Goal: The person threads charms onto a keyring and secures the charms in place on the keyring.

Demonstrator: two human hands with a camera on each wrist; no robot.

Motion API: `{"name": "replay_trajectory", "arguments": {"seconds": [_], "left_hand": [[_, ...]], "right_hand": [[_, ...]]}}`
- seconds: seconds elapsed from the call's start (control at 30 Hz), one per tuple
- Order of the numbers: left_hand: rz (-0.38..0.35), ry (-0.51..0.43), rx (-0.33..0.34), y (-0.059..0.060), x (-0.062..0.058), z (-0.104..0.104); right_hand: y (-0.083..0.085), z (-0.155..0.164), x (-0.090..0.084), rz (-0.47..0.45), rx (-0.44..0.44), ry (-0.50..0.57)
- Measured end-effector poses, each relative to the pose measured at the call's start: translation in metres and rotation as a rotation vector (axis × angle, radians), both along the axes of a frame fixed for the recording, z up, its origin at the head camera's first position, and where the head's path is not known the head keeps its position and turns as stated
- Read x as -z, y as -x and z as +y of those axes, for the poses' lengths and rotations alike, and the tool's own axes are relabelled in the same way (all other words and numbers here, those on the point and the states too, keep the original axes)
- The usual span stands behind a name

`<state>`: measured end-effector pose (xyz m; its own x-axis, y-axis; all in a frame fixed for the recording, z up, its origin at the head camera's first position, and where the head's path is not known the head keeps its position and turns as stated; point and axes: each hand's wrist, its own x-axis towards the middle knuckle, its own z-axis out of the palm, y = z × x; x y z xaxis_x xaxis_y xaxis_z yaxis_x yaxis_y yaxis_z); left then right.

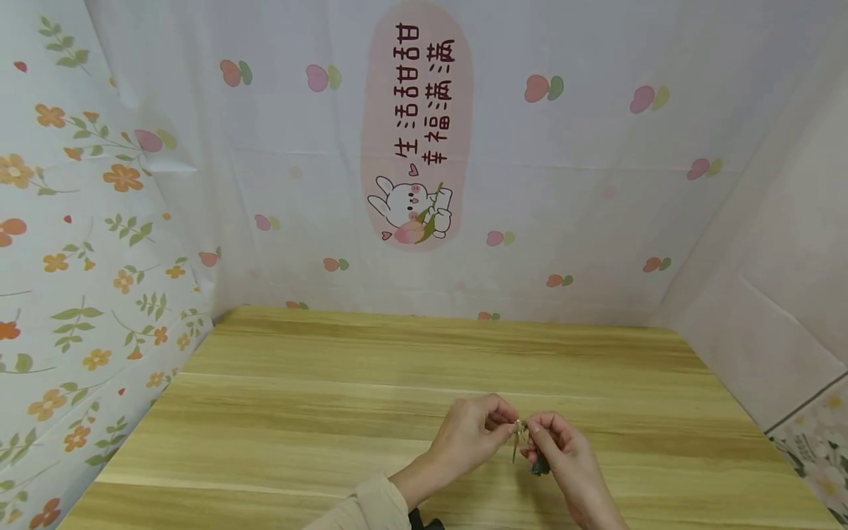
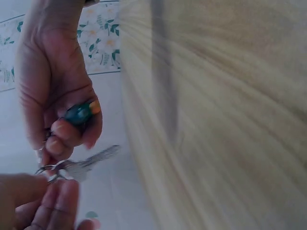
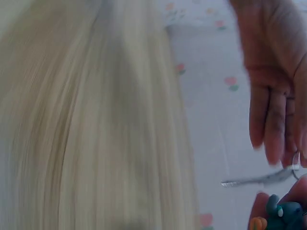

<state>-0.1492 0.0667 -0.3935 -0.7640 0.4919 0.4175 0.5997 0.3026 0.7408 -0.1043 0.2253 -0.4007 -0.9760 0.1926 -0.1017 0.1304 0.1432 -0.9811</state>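
Low over the wooden table (image 1: 331, 412), my two hands meet at a small metal key ring (image 1: 519, 425). My left hand (image 1: 505, 421) pinches the ring from the left with curled fingers. My right hand (image 1: 534, 433) pinches it from the right. A silver key (image 1: 514, 447) hangs down from the ring. A teal charm (image 1: 540, 466) with an orange tip sits in the lower fingers of my right hand. In the left wrist view the charm (image 2: 80, 114) lies under those curled fingers and the key (image 2: 93, 159) sticks out sideways. The right wrist view shows the key (image 3: 259, 180) and the charm (image 3: 284, 215).
Flower-printed cloth (image 1: 86, 258) hangs on the left, and a sheet with a rabbit picture (image 1: 414, 210) covers the back. A pale wall (image 1: 782, 280) closes the right side. A small dark object (image 1: 424, 523) shows at the bottom edge.
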Motion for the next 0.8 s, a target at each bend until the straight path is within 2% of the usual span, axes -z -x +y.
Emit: {"name": "replay_trajectory", "arguments": {"seconds": [0.07,0.13,0.2,0.27,0.37,0.47,0.6,0.7,0.8], "left_hand": [[0.051,0.113,-0.006,-0.0011,-0.0032,-0.0013],[0.118,0.201,-0.019,-0.0019,-0.006,-0.0019],[0.168,0.252,-0.032,-0.0025,-0.0083,-0.0022],[0.184,0.272,-0.037,-0.0024,-0.0094,-0.0022],[0.151,0.254,-0.034,-0.0022,-0.0092,-0.0025],[0.102,0.21,-0.03,-0.0022,-0.0078,-0.0028],[0.077,0.183,-0.026,-0.0024,-0.0066,-0.0033],[0.062,0.199,0.002,-0.0025,-0.007,-0.0041],[0.038,0.218,0.046,-0.0027,-0.008,-0.005]], "right_hand": [[-0.001,0.0009,0.0011,0.098,-0.016,-0.126],[-0.0021,0.0013,0.0023,0.236,-0.029,-0.259],[-0.0027,0.0016,0.0037,0.371,-0.032,-0.376],[-0.0029,0.0018,0.0047,0.447,-0.029,-0.444],[-0.002,0.0025,0.0059,0.438,-0.021,-0.459],[-0.0003,0.0035,0.0071,0.371,-0.014,-0.439],[0.0007,0.0045,0.0076,0.309,-0.015,-0.395],[-0.0008,0.0047,0.0078,0.34,-0.037,-0.405],[-0.0029,0.0045,0.0092,0.441,-0.077,-0.453]]}}
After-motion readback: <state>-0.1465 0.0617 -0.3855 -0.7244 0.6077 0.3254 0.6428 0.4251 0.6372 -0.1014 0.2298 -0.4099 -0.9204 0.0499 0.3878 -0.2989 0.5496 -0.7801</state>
